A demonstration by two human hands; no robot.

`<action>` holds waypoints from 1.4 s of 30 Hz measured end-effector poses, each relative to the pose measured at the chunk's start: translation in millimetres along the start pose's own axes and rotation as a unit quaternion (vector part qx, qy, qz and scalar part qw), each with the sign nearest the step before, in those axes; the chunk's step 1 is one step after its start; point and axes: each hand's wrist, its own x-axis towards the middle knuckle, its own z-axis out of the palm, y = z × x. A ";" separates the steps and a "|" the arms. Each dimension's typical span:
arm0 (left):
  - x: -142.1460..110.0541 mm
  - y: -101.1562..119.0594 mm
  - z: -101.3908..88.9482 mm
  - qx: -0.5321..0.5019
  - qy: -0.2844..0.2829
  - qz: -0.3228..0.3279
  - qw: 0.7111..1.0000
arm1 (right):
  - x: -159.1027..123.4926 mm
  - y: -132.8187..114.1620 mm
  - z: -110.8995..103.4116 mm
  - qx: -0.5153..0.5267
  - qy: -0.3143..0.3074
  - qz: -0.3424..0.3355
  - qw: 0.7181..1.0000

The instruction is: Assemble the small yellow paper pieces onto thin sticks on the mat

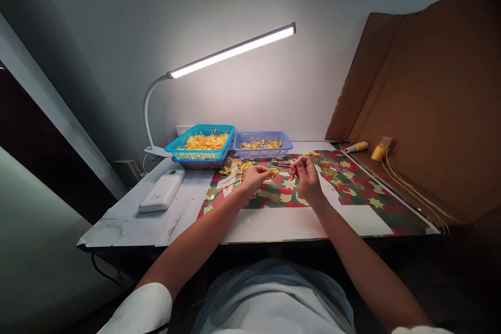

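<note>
My left hand (256, 176) is closed in a pinch above the patterned sheet, a small gold leaf-like piece (275, 171) at its fingertips. Close by, my right hand (308, 176) has its fingers pressed together, and what they hold, if anything, is too small to make out. Gold leaf-like pieces (240, 167) lie loose just left of and beyond my left hand. Between and behind the hands rests a thin tool with reddish handles (282, 164), partly hidden by the right fingers. To the right lies a tangle of thin gold pieces (332, 178).
A turquoise basket (199, 155) of yellow-gold pieces and a purple-blue basket (263, 152) of gold pieces stand at the back. A white power bank (162, 191) lies left, near a clip lamp (145, 109). Cardboard (426, 99), a yellow roll (356, 147) and pale cords (410, 190) are right.
</note>
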 end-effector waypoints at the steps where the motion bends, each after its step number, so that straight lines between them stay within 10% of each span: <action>1: 0.1 0.5 -0.1 -0.001 0.002 -0.007 1.000 | 1.5 -2.7 -1.5 0.003 0.005 -0.006 1.000; 26: 4.2 -5.3 -2.5 -0.036 -0.009 -0.104 0.994 | 30.2 -65.8 -20.3 0.060 0.070 -0.103 0.990; 42: 2.9 -6.8 2.1 -0.039 0.007 -0.037 0.999 | 37.0 -52.0 -16.1 0.064 0.073 -0.105 0.990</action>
